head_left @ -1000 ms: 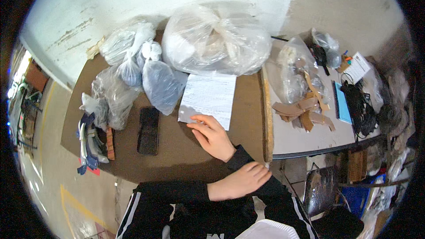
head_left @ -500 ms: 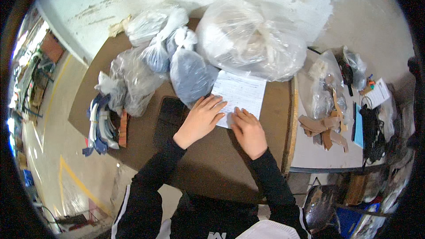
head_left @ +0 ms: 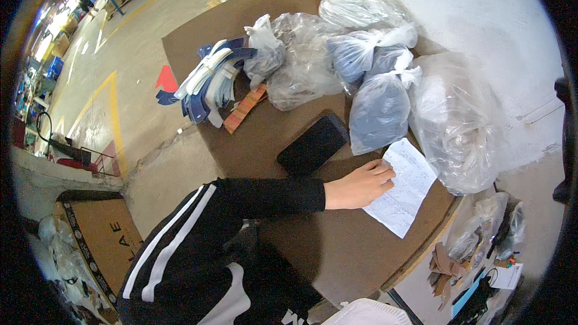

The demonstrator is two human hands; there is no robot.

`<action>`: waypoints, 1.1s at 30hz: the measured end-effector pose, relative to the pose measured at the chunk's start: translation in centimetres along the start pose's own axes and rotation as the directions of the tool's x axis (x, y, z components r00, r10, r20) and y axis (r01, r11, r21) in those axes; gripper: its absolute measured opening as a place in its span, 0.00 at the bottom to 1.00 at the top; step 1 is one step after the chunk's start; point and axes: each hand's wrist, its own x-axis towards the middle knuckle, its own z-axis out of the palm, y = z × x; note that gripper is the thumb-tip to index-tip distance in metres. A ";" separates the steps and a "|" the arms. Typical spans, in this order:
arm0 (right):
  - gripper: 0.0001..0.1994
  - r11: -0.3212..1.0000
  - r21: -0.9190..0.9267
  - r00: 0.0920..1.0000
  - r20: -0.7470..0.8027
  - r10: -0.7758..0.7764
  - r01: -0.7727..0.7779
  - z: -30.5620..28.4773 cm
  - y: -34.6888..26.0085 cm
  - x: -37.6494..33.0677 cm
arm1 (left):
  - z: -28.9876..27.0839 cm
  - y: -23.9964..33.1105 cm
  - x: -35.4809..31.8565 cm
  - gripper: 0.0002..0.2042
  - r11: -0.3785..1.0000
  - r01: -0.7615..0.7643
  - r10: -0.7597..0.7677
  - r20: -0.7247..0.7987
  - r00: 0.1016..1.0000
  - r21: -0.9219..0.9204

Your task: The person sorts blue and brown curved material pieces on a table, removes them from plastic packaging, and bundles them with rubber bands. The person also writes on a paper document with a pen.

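My left hand (head_left: 363, 187) reaches in from the left in a black sleeve with white stripes. Its fingers are bent together on the left edge of a white sheet of paper (head_left: 404, 188) covered in writing; the thumb is mostly hidden. The sheet lies slantwise on the brown tabletop (head_left: 289, 229). Just beyond it are a knotted bag with dark contents (head_left: 379, 113) and a large clear plastic bag (head_left: 460, 120). A black phone-like slab (head_left: 313, 144) rests left of the hand. My right hand is out of view.
Bundled blue and white strips (head_left: 208, 81) and an orange-brown strip (head_left: 245, 108) lie near the table's left edge, beside more plastic bags (head_left: 304, 63). A cardboard box (head_left: 102, 235) stands at lower left. Brown scraps (head_left: 445, 268) lie on the side table.
The view has swung to the left, so the table appears turned. My right hand has left the paper and gone out of view. My left hand's fingers have bent at the sheet's edge.
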 end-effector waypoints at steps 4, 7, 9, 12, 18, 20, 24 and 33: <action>0.26 0.988 -0.073 0.964 0.216 0.152 -0.139 -0.3 2.9 -0.9 | 0.3 0.3 -0.3 0.17 0.997 0.040 -0.040 0.003 0.999 -0.060; 0.26 0.973 -0.120 0.928 0.299 0.224 -0.197 -1.0 4.5 -1.6 | 0.2 0.5 -0.7 0.19 0.997 0.066 -0.065 0.022 0.998 -0.040; 0.26 0.959 -0.148 0.905 0.323 0.277 -0.241 -1.5 5.6 -2.9 | 0.4 0.7 -0.7 0.21 0.997 0.066 -0.064 0.035 0.997 -0.038; 0.25 0.930 -0.160 0.877 0.312 0.365 -0.331 -2.3 7.0 -5.5 | 0.3 0.4 -0.4 0.22 0.996 0.065 -0.061 0.077 0.995 -0.058; 0.25 0.864 -0.113 0.819 0.278 0.501 -0.490 -3.4 9.2 -13.3 | -1.7 0.6 0.5 0.20 0.994 -0.036 0.031 0.049 0.998 0.099; 0.25 0.877 -0.060 0.832 0.290 0.472 -0.477 -3.5 9.7 -16.3 | -2.9 1.4 1.0 0.22 0.998 -0.033 0.034 0.015 0.999 -0.050; 0.24 0.917 0.027 0.881 0.291 0.373 -0.397 -3.2 10.9 -21.0 | -10.6 5.4 -0.2 0.12 0.552 0.283 0.247 0.478 0.843 -0.784; 0.12 0.712 -0.567 0.724 0.269 0.635 -0.414 -3.5 12.9 -18.2 | -3.0 5.3 -31.8 0.24 0.887 0.427 -0.411 0.719 0.561 0.174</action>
